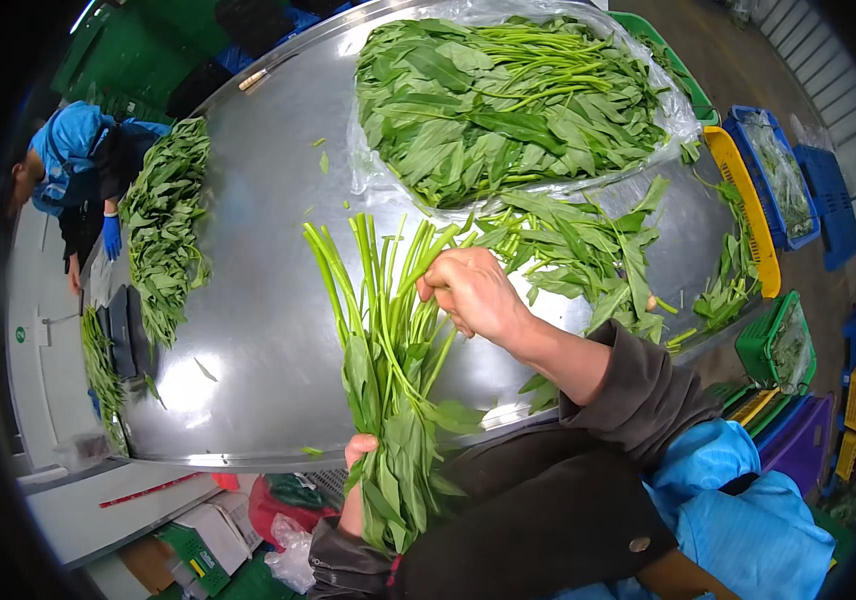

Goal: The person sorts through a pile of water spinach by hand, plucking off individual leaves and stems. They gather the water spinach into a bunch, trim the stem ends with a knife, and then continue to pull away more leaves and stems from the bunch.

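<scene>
A bunch of water spinach [393, 400] stands nearly upright at the table's near edge, its cut stems up and its leaves hanging down. My left hand [356, 478] is closed around the leafy lower part, mostly hidden behind the leaves. My right hand [473, 290] is closed on a few stems at the bunch's upper right, fingers curled in a pinch. Just beyond my right hand lies a loose pile of water spinach [578, 245]. Behind it, a large heap of the same greens [508, 110] rests on clear plastic sheeting [373, 165].
The metal table [258, 220] carries scattered leaf bits and a knife-like tool [254, 79] at the far edge. At left, a co-worker [73, 160] stands by another row of greens [166, 220]. A yellow crate [743, 205] and a blue crate [773, 175] line the right side.
</scene>
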Motion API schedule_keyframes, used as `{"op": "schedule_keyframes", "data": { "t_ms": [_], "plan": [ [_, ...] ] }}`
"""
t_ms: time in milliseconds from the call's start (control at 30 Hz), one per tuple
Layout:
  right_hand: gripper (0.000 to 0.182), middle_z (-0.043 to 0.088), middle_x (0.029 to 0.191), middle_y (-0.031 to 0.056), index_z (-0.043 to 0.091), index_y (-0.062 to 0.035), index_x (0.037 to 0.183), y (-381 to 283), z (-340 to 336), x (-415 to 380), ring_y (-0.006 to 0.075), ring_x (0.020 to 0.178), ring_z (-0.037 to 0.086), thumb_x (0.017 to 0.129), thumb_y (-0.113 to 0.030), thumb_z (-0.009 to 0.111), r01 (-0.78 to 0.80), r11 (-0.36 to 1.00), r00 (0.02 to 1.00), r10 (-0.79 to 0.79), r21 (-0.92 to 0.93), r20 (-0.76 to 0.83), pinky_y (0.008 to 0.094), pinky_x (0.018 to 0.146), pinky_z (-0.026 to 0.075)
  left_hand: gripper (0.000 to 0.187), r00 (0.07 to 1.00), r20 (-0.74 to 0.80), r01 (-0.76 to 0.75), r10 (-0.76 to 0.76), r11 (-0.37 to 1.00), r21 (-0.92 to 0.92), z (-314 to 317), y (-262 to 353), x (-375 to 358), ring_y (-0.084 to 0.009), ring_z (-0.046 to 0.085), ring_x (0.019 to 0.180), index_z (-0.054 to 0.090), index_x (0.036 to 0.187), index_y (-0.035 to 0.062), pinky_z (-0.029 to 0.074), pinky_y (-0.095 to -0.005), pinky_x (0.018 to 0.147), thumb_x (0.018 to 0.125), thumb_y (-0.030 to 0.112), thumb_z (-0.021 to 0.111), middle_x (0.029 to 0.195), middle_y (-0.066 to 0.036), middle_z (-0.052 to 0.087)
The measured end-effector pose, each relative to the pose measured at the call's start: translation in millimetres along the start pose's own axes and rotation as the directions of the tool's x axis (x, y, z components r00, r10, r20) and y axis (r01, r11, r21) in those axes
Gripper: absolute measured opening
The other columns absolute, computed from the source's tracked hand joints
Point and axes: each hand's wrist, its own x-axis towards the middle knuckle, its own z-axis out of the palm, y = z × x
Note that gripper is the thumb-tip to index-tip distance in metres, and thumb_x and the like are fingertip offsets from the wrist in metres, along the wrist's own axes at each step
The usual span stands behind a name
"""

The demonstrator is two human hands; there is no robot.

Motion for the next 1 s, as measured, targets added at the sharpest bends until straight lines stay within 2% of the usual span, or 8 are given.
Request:
{"op": "schedule_keyframes", "data": {
  "t_ms": [133,300,433,567,633,733,833,1000],
  "plan": [
    [0.027,0.039,0.047,-0.0004,0.060,0.0037,0.076,1,23,2,0.0086,0.037,0.036,0.084,-0.017,0.044,-0.122,0.992,0.992,0.122,0.044,-0.007,0.0258,0.038,0.032,0.074,1.000,0.017,-0.005,0.005,1.000,0.010,-9,24,-12,-0.0393,0.060,0.104,0.034,0.136,-0.0055,0.051,-0.0509,0.089,0.069,0.017,0.059,0.123,-0.026,0.052],
    [0.027,0.045,0.050,-0.0007,0.067,-0.0023,0.087,11,44,14,0.0071,0.044,0.037,0.084,-0.012,0.042,0.253,0.913,0.947,-0.301,-0.321,-0.110,0.0250,0.044,0.031,0.072,0.998,-0.017,0.066,-0.065,0.996,0.058,-20,57,-29,-0.0408,0.064,0.090,0.040,0.131,-0.0063,0.055,-0.0497,0.079,0.069,0.025,0.060,0.113,-0.026,0.058],
    [0.022,0.049,0.052,0.0052,0.068,-0.0027,0.094,1,62,11,0.0113,0.048,0.046,0.086,-0.016,0.051,0.144,0.794,0.953,-0.272,-0.590,-0.134,0.0291,0.050,0.040,0.071,0.996,0.022,0.084,-0.085,0.995,0.052,-29,79,-40,-0.0414,0.063,0.089,0.041,0.130,-0.0065,0.055,-0.0505,0.078,0.069,0.025,0.059,0.112,-0.026,0.058],
    [0.023,0.056,0.057,0.0103,0.066,-0.0021,0.098,29,108,17,0.0153,0.053,0.055,0.087,-0.019,0.055,0.207,0.601,0.971,-0.221,-0.772,0.089,0.0310,0.058,0.047,0.070,0.991,-0.066,0.125,-0.119,0.988,0.095,-25,96,-48,-0.0427,0.063,0.088,0.043,0.128,-0.0076,0.054,-0.0510,0.079,0.068,0.026,0.059,0.107,-0.026,0.060],
    [0.024,0.058,0.058,0.0085,0.065,-0.0012,0.099,31,122,21,0.0139,0.052,0.056,0.089,-0.020,0.055,0.250,0.569,0.946,-0.317,-0.784,0.071,0.0305,0.055,0.047,0.070,0.987,-0.055,0.158,-0.153,0.983,0.094,-36,109,-47,-0.0420,0.064,0.086,0.044,0.127,-0.0081,0.054,-0.0507,0.079,0.068,0.027,0.060,0.105,-0.026,0.061],
    [0.030,0.063,0.064,0.0079,0.062,0.0028,0.102,13,122,17,0.0111,0.049,0.055,0.092,-0.024,0.055,-0.045,0.944,0.999,0.036,-0.328,-0.033,0.0269,0.047,0.044,0.070,0.976,-0.069,0.212,-0.205,0.972,0.106,-50,125,-51,-0.0412,0.063,0.088,0.044,0.126,-0.0080,0.054,-0.0503,0.078,0.068,0.027,0.060,0.108,-0.026,0.060],
    [0.028,0.063,0.066,0.0087,0.061,0.0039,0.102,5,131,19,0.0111,0.048,0.055,0.091,-0.022,0.056,-0.187,0.891,0.982,0.177,-0.414,-0.063,0.0261,0.047,0.045,0.070,0.986,-0.030,0.165,-0.162,0.973,0.160,-46,132,-44,-0.0399,0.063,0.091,0.043,0.128,-0.0074,0.054,-0.0502,0.079,0.069,0.027,0.059,0.111,-0.025,0.059],
    [0.021,0.063,0.066,0.0083,0.062,0.0051,0.096,14,154,24,0.0102,0.049,0.057,0.092,-0.015,0.056,-0.055,0.921,0.998,0.053,-0.385,-0.016,0.0253,0.046,0.046,0.071,0.983,-0.114,0.167,-0.142,0.952,0.257,-35,141,-43,-0.0393,0.064,0.082,0.047,0.122,-0.0100,0.056,-0.0454,0.073,0.066,0.033,0.056,0.095,-0.025,0.062]
  ]
}}
